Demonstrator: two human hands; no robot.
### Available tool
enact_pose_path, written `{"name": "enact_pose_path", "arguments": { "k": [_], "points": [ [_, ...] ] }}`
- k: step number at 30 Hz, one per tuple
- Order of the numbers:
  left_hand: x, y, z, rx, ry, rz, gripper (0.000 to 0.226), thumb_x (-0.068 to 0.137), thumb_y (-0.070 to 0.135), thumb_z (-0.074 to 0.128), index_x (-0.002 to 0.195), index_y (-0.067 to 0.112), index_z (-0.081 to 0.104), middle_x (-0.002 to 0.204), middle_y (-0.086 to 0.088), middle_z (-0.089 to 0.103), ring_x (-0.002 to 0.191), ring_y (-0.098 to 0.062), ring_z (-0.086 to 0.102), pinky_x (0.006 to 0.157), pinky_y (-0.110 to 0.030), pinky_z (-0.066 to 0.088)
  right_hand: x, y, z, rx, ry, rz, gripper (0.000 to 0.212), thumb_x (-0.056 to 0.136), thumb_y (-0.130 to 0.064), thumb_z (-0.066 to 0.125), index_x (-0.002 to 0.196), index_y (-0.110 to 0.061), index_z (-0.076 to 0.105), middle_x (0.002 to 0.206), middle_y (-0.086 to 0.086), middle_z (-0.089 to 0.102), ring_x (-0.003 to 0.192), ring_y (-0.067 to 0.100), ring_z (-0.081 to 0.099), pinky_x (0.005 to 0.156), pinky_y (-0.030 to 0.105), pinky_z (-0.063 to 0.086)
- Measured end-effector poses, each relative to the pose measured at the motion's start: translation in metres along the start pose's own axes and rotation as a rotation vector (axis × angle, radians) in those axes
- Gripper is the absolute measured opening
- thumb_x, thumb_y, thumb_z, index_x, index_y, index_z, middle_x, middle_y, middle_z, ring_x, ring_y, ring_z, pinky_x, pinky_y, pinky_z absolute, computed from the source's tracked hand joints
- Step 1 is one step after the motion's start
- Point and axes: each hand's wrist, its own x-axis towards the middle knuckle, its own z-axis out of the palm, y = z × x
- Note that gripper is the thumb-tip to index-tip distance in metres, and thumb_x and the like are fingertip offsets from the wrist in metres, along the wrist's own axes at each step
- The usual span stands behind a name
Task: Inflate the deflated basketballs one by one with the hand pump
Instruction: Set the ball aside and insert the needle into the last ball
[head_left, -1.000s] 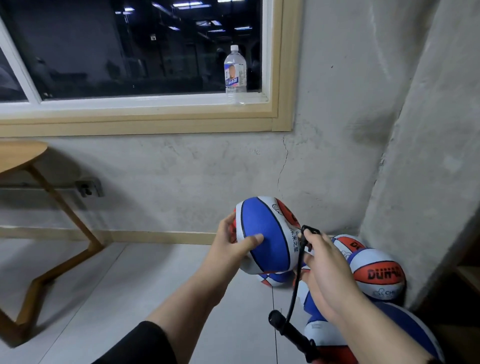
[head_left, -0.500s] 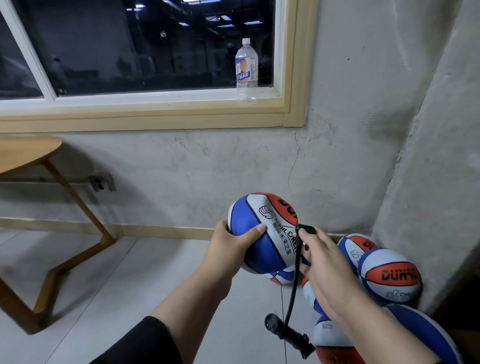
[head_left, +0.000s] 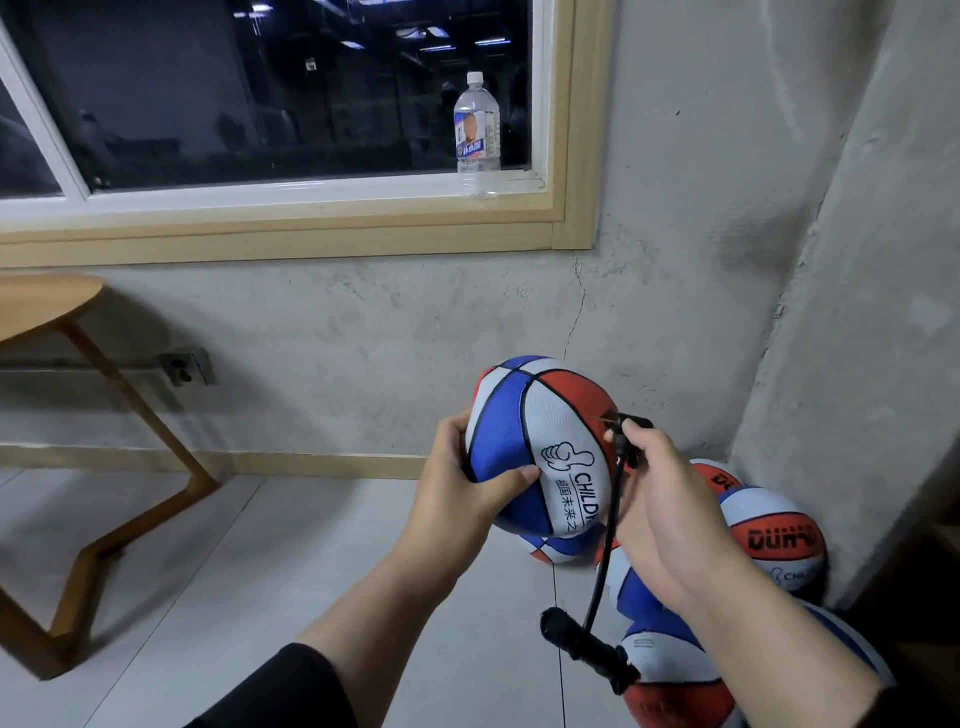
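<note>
A red, white and blue basketball (head_left: 540, 441) is held up in front of the wall, gripped from the left by my left hand (head_left: 462, 499), thumb across its blue panel. My right hand (head_left: 660, 499) pinches the black nozzle at the end of the pump hose (head_left: 605, 540), with the thin needle at the ball's right side. The hose hangs down to the black hand pump (head_left: 587, 649), which dangles below my right forearm. Several more basketballs (head_left: 774, 540) lie on the floor in the corner, partly hidden by my right arm.
A wooden table (head_left: 47, 306) with angled legs stands at the left. On the window sill above stands a water bottle (head_left: 477, 130). A concrete wall (head_left: 857, 312) juts out at the right, boxing in the corner. A wall socket (head_left: 187, 366) sits low left.
The held ball has turned, so its logo panel faces me and the red panel is on top. Both hands have stayed on the ball and nozzle while my view shifted left.
</note>
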Motion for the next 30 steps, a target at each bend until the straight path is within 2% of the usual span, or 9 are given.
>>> {"name": "enact_pose_path", "arguments": {
  "k": [3, 7, 12, 14, 19, 22, 25, 27, 30],
  "points": [
    [0.001, 0.001, 0.006, -0.113, -0.016, 0.011, 0.062, 0.073, 0.044, 0.088, 0.123, 0.036, 0.052, 0.148, 0.009, 0.053, 0.128, -0.01, 0.061, 0.095, -0.031, 0.057, 0.001, -0.004, -0.009, 0.032, -0.009, 0.015, 0.047, 0.102, -0.031, 0.049, 0.13, 0.005, 0.056, 0.13, 0.024, 0.067, 0.122, 0.04, 0.064, 0.106, 0.061, 0.048],
    [0.002, 0.006, 0.008, -0.233, 0.055, -0.083, 0.063, 0.065, 0.076, 0.068, 0.104, 0.029, 0.056, 0.121, 0.003, 0.068, 0.111, -0.019, 0.064, 0.095, -0.041, 0.049, 0.004, -0.004, -0.016, 0.009, -0.053, -0.019, 0.023, 0.103, -0.03, 0.045, 0.104, -0.012, 0.059, 0.102, 0.014, 0.07, 0.091, 0.025, 0.07, 0.077, 0.044, 0.057],
    [0.005, 0.007, 0.006, -0.259, 0.042, -0.215, 0.104, 0.052, 0.068, 0.084, 0.141, 0.038, 0.041, 0.137, 0.011, 0.065, 0.119, -0.016, 0.069, 0.102, -0.048, 0.057, 0.002, -0.002, -0.013, -0.053, -0.033, -0.023, 0.034, 0.1, -0.032, 0.05, 0.112, -0.003, 0.062, 0.119, 0.03, 0.067, 0.108, 0.037, 0.069, 0.103, 0.061, 0.048],
    [0.003, 0.01, 0.004, -0.226, -0.007, -0.245, 0.119, 0.049, 0.066, 0.087, 0.152, 0.047, 0.03, 0.142, 0.013, 0.06, 0.12, -0.017, 0.068, 0.097, -0.049, 0.059, 0.0, -0.003, -0.01, -0.094, -0.021, -0.008, 0.044, 0.096, -0.038, 0.054, 0.119, -0.001, 0.062, 0.125, 0.03, 0.065, 0.117, 0.045, 0.066, 0.1, 0.067, 0.046],
    [0.003, 0.009, 0.0, -0.185, 0.026, -0.188, 0.14, 0.047, 0.05, 0.096, 0.161, 0.047, 0.015, 0.139, 0.017, 0.058, 0.118, -0.01, 0.068, 0.098, -0.04, 0.059, 0.006, -0.001, -0.013, -0.097, -0.035, -0.018, 0.045, 0.094, -0.037, 0.056, 0.118, 0.001, 0.062, 0.122, 0.026, 0.069, 0.114, 0.041, 0.068, 0.102, 0.059, 0.05],
    [0.005, 0.006, -0.001, -0.099, 0.015, -0.11, 0.139, 0.061, 0.033, 0.098, 0.162, 0.048, 0.004, 0.139, 0.023, 0.053, 0.12, 0.0, 0.063, 0.091, -0.023, 0.056, 0.009, 0.0, -0.013, -0.113, -0.068, -0.038, 0.029, 0.1, -0.034, 0.052, 0.103, -0.009, 0.065, 0.102, 0.016, 0.07, 0.095, 0.029, 0.069, 0.082, 0.048, 0.054],
    [0.005, 0.003, -0.001, -0.043, -0.035, -0.069, 0.14, 0.067, 0.024, 0.098, 0.162, 0.05, -0.002, 0.149, 0.019, 0.049, 0.126, 0.003, 0.059, 0.09, -0.018, 0.056, 0.01, 0.001, -0.013, -0.041, -0.049, -0.011, 0.022, 0.099, -0.031, 0.055, 0.101, -0.011, 0.063, 0.101, 0.014, 0.067, 0.097, 0.029, 0.067, 0.095, 0.053, 0.054],
    [0.003, 0.005, -0.001, -0.071, -0.086, -0.079, 0.14, 0.068, 0.026, 0.098, 0.162, 0.047, -0.003, 0.14, 0.03, 0.055, 0.121, 0.009, 0.059, 0.09, -0.017, 0.055, 0.01, 0.001, -0.014, -0.011, -0.029, -0.003, 0.021, 0.095, -0.032, 0.059, 0.1, -0.012, 0.063, 0.102, 0.013, 0.065, 0.098, 0.029, 0.065, 0.098, 0.053, 0.052],
    [0.003, 0.013, 0.0, -0.161, -0.055, -0.164, 0.108, 0.065, 0.06, 0.084, 0.157, 0.035, 0.033, 0.116, 0.042, 0.061, 0.109, 0.017, 0.06, 0.101, -0.032, 0.054, 0.012, 0.001, -0.018, 0.008, 0.014, -0.035, 0.024, 0.083, -0.035, 0.063, 0.095, -0.014, 0.064, 0.101, 0.009, 0.062, 0.097, 0.026, 0.062, 0.09, 0.048, 0.051]
  ]
}}
